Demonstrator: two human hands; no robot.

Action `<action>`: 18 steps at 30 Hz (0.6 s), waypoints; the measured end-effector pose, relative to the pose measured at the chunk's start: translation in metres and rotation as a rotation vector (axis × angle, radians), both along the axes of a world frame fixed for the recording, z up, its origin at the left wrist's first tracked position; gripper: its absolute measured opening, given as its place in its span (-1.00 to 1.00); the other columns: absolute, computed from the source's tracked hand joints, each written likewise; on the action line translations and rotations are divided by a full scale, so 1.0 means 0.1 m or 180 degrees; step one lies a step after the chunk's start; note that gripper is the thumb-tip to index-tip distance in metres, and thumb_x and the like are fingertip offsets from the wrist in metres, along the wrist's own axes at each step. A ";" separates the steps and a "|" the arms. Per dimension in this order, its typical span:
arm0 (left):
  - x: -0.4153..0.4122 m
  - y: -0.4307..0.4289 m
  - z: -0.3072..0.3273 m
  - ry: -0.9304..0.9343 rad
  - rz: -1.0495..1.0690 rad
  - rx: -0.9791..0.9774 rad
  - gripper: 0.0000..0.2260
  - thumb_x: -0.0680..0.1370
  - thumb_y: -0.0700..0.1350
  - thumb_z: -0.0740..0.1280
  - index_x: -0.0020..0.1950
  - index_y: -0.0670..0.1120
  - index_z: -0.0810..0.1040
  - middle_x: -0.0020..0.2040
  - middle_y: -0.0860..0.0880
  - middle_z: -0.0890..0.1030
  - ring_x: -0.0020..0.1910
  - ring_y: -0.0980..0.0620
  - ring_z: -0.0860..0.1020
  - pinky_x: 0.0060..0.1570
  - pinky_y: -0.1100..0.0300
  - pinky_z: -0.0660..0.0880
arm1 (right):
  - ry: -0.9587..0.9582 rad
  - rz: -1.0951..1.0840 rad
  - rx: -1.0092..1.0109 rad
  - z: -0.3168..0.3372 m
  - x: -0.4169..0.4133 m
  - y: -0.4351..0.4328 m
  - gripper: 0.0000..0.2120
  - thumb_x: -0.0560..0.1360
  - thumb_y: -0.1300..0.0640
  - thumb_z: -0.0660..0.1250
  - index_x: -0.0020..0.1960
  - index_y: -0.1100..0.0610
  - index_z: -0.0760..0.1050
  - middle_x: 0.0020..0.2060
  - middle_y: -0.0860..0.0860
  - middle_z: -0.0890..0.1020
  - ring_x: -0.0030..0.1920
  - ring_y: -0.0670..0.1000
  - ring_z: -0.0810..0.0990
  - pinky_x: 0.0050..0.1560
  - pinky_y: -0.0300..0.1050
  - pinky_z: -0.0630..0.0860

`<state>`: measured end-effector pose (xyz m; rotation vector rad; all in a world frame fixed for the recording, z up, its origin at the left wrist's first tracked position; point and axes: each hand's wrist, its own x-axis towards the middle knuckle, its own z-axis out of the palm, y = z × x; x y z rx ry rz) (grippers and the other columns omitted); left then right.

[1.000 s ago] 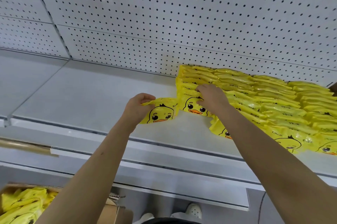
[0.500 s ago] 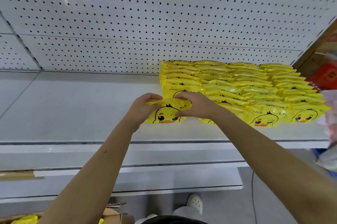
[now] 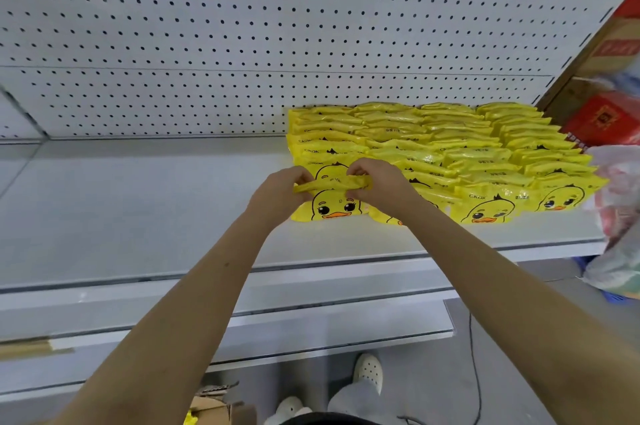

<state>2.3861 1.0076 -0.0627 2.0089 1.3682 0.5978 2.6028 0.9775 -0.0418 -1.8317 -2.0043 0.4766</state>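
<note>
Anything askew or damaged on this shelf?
Nothing spilled or torn. Only the front-left duck packet is unsettled: left hand and right hand pinch its top edge. Stacked rows lie neat.

A pale grey metal shelf [image 3: 138, 217] spans the view. Its front lip runs from 9 o'clock towards 3 o'clock, and a white pegboard [image 3: 242, 26] rises from its back edge at 12 o'clock. From the centre out towards 2 and 3 o'clock, yellow packets [image 3: 450, 147] lie on it in four rows side by side, each row running from the pegboard forward and overlapping like roof tiles. The foremost ones in view show a cartoon duck face. The front packet [image 3: 332, 211] of the row nearest 9 o'clock stands on the shelf just right of centre, its top edge folded over.
</note>
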 end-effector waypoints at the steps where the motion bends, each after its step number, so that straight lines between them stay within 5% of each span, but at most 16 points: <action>1: 0.02 0.01 -0.01 0.0051 0.0105 0.0052 -0.84 0.47 -0.15 0.40 0.03 0.00 0.55 0.00 0.05 0.59 -0.01 0.00 0.51 -0.04 0.08 0.47 | -0.0114 0.0019 -0.0046 0.01 0.00 0.02 -0.58 0.38 -0.02 0.50 0.19 -0.02 0.50 0.11 -0.05 0.58 0.16 0.02 0.50 0.17 -0.05 0.32; 6: 0.13 0.06 -0.04 0.0273 0.0321 0.0201 -0.87 0.52 -0.13 0.35 0.04 0.03 0.50 0.04 0.08 0.56 0.02 0.00 0.49 -0.02 0.06 0.47 | -0.1250 0.0223 0.0029 0.04 0.05 0.19 -0.59 0.43 -0.16 0.39 0.24 -0.06 0.48 0.13 -0.08 0.56 0.22 0.03 0.42 0.27 0.01 0.10; 18: 0.27 0.20 -0.15 0.0514 0.0659 0.0242 -0.78 0.53 -0.02 0.35 0.11 -0.04 0.42 0.10 -0.01 0.48 0.00 -0.07 0.49 -0.12 0.07 0.43 | -0.1929 0.0262 0.0247 -0.06 0.13 0.33 -0.62 0.45 -0.22 0.31 0.17 -0.03 0.49 0.05 -0.08 0.58 0.17 0.04 0.38 0.23 0.06 0.10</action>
